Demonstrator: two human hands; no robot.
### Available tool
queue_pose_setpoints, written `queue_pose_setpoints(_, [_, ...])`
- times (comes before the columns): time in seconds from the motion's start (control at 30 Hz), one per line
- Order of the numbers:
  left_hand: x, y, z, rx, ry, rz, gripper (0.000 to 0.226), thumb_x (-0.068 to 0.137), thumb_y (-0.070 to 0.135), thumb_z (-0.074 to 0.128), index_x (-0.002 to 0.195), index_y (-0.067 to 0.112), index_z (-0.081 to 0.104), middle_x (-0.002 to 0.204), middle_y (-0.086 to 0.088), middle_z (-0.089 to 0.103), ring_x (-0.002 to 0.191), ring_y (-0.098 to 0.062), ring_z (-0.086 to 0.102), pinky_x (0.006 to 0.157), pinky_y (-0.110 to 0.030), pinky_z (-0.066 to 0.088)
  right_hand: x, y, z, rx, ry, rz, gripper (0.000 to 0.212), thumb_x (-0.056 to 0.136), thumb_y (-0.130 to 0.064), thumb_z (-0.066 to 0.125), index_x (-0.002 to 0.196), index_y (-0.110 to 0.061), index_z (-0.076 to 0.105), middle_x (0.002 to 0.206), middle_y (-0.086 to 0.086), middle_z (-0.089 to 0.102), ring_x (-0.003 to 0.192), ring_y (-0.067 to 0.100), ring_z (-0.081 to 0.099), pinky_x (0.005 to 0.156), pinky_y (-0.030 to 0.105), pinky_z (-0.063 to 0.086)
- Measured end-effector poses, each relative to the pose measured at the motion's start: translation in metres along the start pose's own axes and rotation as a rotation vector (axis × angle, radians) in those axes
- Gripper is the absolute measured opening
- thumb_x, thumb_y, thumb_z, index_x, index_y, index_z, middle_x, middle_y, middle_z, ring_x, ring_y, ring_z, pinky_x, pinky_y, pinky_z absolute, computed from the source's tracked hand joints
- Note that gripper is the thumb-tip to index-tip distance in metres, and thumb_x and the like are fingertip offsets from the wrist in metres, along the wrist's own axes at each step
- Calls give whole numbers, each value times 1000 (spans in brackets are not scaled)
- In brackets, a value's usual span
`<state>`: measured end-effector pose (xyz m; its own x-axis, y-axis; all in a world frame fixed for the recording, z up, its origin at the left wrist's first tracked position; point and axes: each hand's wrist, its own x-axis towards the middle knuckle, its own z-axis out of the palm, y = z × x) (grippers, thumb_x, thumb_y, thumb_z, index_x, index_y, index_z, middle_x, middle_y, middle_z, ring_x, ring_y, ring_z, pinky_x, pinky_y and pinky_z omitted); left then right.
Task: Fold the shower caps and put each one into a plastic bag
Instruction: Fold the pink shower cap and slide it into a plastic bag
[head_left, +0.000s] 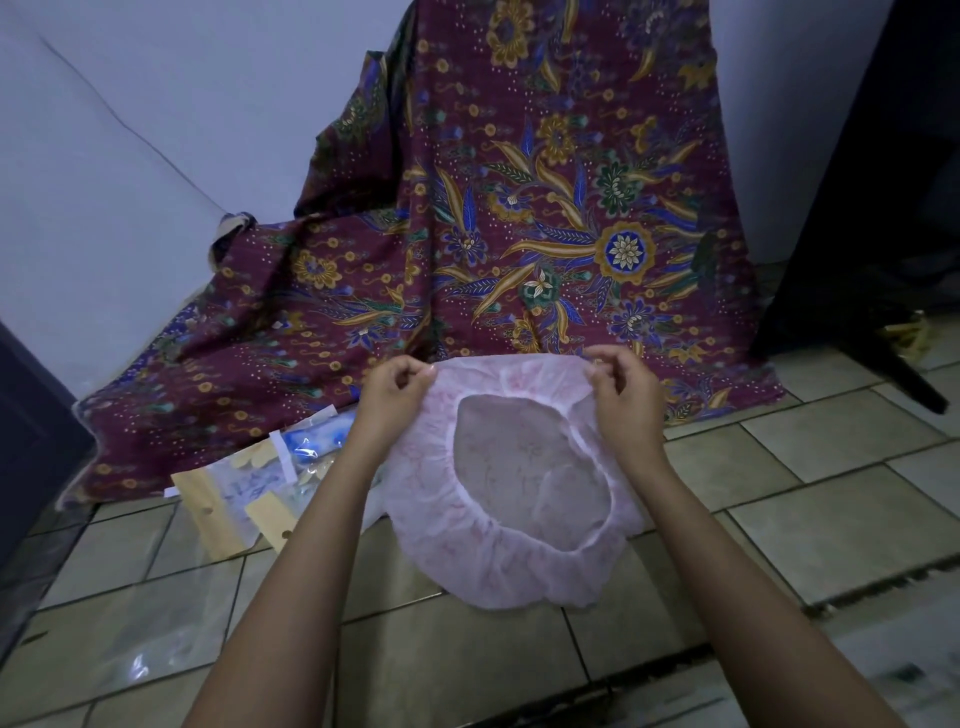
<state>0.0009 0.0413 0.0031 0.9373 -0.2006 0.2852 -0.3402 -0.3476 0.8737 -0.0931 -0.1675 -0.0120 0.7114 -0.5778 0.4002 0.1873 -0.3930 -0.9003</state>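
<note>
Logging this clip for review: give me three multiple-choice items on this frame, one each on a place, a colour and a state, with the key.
1. The plastic bags lie: A. on the floor, left of the shower cap B. inside it C. in a box
2. The cap is: A. blue B. green C. pink
3. The cap is: A. bagged B. held spread by both hands C. lying untouched
Key: 1 A, they rest on its tiles; 2 C, its ruffle is pale pink; 3 B, left hand and right hand pinch its upper edge.
</note>
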Motion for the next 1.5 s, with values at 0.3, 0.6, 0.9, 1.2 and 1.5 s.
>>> queue_pose_setpoints(0.3, [-8, -15, -3, -164, 152, -43, 29, 94, 12, 51, 67, 19, 53, 56, 4, 37, 43, 2, 34, 49, -18, 31, -4, 26, -1, -188, -310, 298, 28, 89, -32, 58, 98, -6, 62, 89, 4, 60, 84, 19, 56, 74, 27, 44])
queue_pose_setpoints(0.6, [-13, -22, -4, -144, 179, -41, 34, 96, 10, 47, 63, 18, 48, 56, 5, 39, 44, 3, 36, 48, -14, 31, -7, 42, -1, 187, -168, 524, 30, 85, -8, 62, 61, -9, 45, 60, 7, 38, 58, 15, 36, 56, 25, 31])
queue_pose_setpoints(0.9, [-16, -46, -6, 301, 30, -241, 29, 100, 16, 36, 88, 9, 62, 89, -8, 58, 91, -24, 54, 70, -30, 35, 0, 28, -8, -46, -102, 49, 42, 92, -9, 51, 55, -23, 39, 52, -5, 34, 49, 6, 30, 50, 26, 26])
queue_pose_setpoints(1.2, [-5, 9, 13, 63, -202, 98, 8, 85, 10, 64, 90, 9, 58, 81, 7, 55, 73, -4, 49, 65, -12, 41, -3, 11, 11, -69, -241, -28, 32, 90, -22, 57, 60, -16, 49, 53, -5, 42, 51, 9, 38, 52, 26, 30])
queue_pose_setpoints(1.5, [0, -16, 7, -96, 29, -91, 25, 92, 10, 54, 67, 13, 53, 57, 3, 39, 41, 3, 35, 43, -9, 30, -10, 28, -4, 103, -434, 348, 24, 90, -17, 57, 92, 6, 65, 79, 9, 58, 72, 15, 52, 52, 9, 41])
